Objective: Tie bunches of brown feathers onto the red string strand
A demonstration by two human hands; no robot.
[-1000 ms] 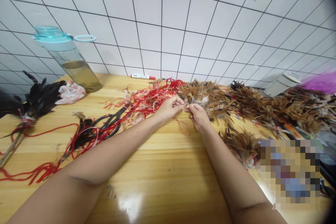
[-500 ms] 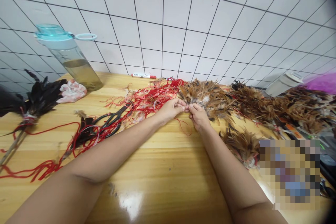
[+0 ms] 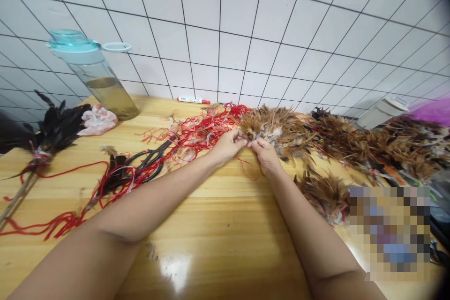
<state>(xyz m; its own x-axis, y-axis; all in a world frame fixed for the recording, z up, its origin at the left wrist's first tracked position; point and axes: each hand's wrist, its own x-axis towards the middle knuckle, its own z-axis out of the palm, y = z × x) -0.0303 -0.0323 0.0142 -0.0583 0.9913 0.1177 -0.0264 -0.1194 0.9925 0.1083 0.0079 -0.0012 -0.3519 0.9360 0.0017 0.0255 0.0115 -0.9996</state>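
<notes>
My left hand and my right hand meet fingertip to fingertip at the near left edge of a fluffy brown feather bunch. Thumb and fingers are pinched on both; what lies between them is too small to make out. Thin red thread ends trail on the table just below. Left of my left hand spreads a tangle of red string with bits of pale fluff. Black-handled scissors lie partly under red strands, beside dark feathers.
A blue-lidded bottle stands at the back left near a crumpled cloth. Black feathers are tied on a stick. A marker lies by the tiled wall. More brown feathers and a smaller bunch fill the right.
My hands stay pinched together at the feather bunch, with only a slight shift of the fingers. The view has moved a little; nothing else visibly differs.
</notes>
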